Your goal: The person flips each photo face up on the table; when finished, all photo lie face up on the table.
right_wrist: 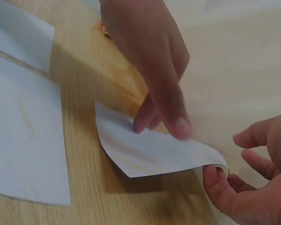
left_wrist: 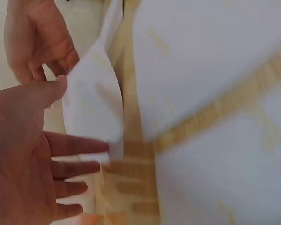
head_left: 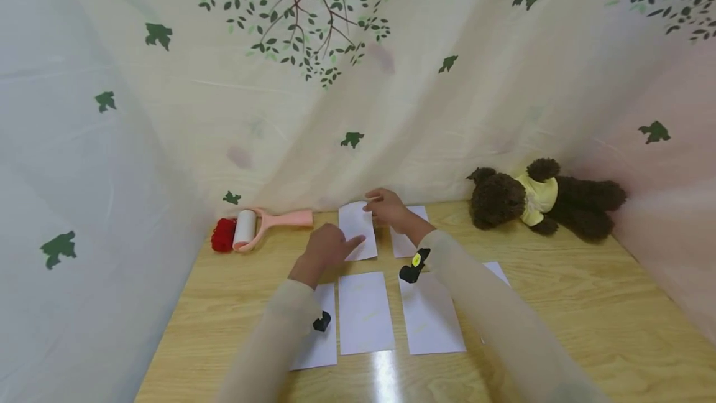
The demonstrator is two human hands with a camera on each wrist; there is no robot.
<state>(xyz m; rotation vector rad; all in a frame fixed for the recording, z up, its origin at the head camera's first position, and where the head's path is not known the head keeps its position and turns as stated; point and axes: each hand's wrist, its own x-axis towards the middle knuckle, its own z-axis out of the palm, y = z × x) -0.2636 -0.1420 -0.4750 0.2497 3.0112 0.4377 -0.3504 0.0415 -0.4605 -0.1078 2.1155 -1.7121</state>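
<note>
A white paper sheet (head_left: 353,219) lies at the back of the table by the cloth wall, its far edge lifted and curled. My left hand (head_left: 329,246) reaches over its near side with straight, spread fingers; in the left wrist view the thumb meets the sheet's edge (left_wrist: 93,93). At the far end is my right hand (head_left: 387,210). In the right wrist view its fingers (right_wrist: 218,185) touch the sheet's curled end, while its thumb stands apart from the paper. Faint yellowish marks show on the sheet.
Several more white sheets, including one in the front middle (head_left: 366,314), lie on the wooden table (head_left: 559,303). At the back left are a pink-handled lint roller (head_left: 245,230) and a red fuzzy item (head_left: 223,235). A brown teddy bear (head_left: 498,199) lies at the back right.
</note>
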